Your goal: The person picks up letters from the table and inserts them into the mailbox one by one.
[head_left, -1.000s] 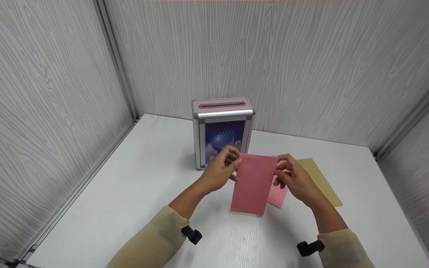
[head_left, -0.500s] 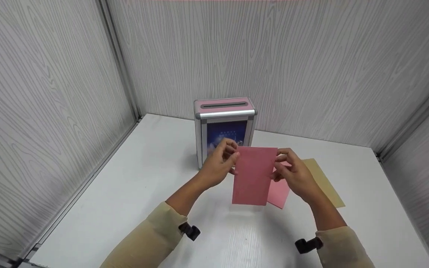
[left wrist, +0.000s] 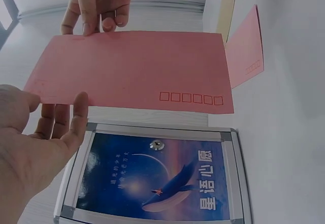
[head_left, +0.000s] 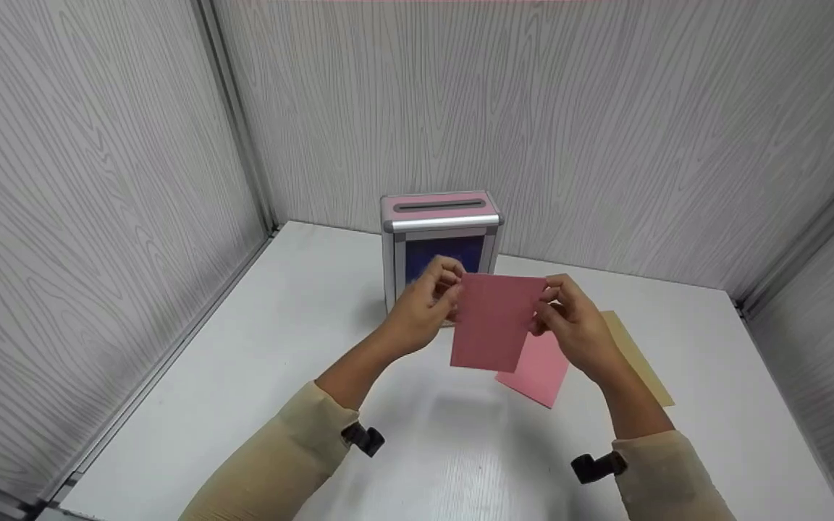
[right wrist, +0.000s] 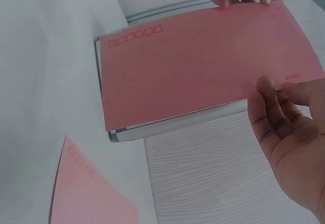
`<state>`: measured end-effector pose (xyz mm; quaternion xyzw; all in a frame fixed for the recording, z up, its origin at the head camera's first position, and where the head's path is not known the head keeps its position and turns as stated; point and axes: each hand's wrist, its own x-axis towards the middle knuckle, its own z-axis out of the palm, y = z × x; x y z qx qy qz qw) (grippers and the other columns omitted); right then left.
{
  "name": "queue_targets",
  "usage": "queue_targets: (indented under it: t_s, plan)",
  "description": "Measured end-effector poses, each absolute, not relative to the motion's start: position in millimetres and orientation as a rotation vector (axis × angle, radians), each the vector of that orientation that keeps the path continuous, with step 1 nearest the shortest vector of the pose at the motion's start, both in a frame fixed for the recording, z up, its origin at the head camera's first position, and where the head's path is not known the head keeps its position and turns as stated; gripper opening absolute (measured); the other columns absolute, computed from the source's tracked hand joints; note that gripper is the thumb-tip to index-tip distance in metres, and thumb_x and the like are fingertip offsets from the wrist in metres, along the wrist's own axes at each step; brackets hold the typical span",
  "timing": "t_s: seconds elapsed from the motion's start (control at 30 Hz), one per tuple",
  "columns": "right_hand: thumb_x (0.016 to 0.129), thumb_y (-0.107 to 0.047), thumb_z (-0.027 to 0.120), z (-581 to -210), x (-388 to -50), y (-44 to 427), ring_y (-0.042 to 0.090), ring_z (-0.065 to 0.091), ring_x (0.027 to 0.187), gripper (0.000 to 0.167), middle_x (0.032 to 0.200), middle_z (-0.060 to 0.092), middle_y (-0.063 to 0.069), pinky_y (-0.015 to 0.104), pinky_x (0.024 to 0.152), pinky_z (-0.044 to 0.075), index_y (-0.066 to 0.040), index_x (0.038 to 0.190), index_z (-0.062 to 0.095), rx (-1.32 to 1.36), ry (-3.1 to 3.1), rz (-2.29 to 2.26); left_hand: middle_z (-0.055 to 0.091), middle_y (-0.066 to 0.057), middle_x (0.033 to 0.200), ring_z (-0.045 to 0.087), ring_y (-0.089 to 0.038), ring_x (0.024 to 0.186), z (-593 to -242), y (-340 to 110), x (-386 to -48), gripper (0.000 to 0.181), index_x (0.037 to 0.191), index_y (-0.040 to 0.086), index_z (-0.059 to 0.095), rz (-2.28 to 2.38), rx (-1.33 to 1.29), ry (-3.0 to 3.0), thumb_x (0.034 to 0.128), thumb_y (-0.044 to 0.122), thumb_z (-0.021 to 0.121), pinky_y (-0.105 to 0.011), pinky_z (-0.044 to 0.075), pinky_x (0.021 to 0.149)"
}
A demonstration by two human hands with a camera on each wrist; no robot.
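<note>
Between both hands a pink envelope [head_left: 493, 322] is held up off the table, its long sides upright in the head view. The left hand [head_left: 420, 307] pinches its left edge near the top; the right hand [head_left: 573, 325] pinches the right edge at about the same height. Red postcode squares show on its face in both wrist views. Behind it stands a box [head_left: 442, 221] with a silver frame, a pink top with a dark slot, and a blue front picture of a whale [left wrist: 170, 191]. The envelope hides part of that front in the head view.
Below the right hand another pink envelope [head_left: 540, 373] lies on the white table [head_left: 301, 311]. A tan envelope-like sheet [head_left: 641, 362] lies farther right, partly behind the right forearm. Grey wood-grain panels [head_left: 605, 145] enclose the table at the back and both sides.
Both hands have raised the pink envelope and brought it toward the box. Its lower edge is higher, so more of the envelope on the table shows. The box has stayed in place.
</note>
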<state>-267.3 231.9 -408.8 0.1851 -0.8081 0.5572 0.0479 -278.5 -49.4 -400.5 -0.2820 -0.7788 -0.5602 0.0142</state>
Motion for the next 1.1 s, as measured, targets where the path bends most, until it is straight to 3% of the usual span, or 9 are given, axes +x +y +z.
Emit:
queue_targets:
  t_s: [0.23, 0.47, 1.1]
  plan:
    - [0.108, 0.004, 0.059, -386.1, -273.8, 228.1, 0.018, 0.070, 0.087, 0.019, 0.110, 0.063, 0.018, 0.022, 0.083, 0.062, 0.001, 0.126, 0.060, 0.560, -2.412, 1.714, 0.061, -0.013, 0.131, 0.068, -0.026, 0.119, -374.2, -57.5, -279.9, 0.022, 0.137, 0.017, 0.047, -1.693, -0.905, -2.449, 0.1173, 0.026, 0.048, -0.038, 0.066, 0.097]
    - [0.109, -0.004, 0.061, -362.0, -284.3, 227.7, 0.015, 0.071, 0.093, 0.017, 0.109, 0.067, 0.007, 0.024, 0.088, 0.064, 0.001, 0.125, 0.061, 0.559, -2.374, 1.811, 0.062, -0.014, 0.133, 0.069, -0.027, 0.114, -346.7, -62.0, -285.6, 0.022, 0.137, 0.016, 0.048, -1.682, -0.907, -2.439, 0.1171, 0.026, 0.049, -0.043, 0.064, 0.100]
    - [0.109, -0.004, 0.062, -272.9, -277.6, 207.5, 0.015, 0.074, 0.102, 0.014, 0.112, 0.070, 0.005, 0.020, 0.096, 0.062, 0.000, 0.122, 0.066, 0.672, -2.232, 1.621, 0.065, -0.009, 0.127, 0.069, -0.021, 0.125, -285.9, -70.0, -283.3, 0.018, 0.128, 0.009, 0.056, -1.553, -0.995, -2.159, 0.1152, 0.020, 0.053, -0.034, 0.059, 0.109]
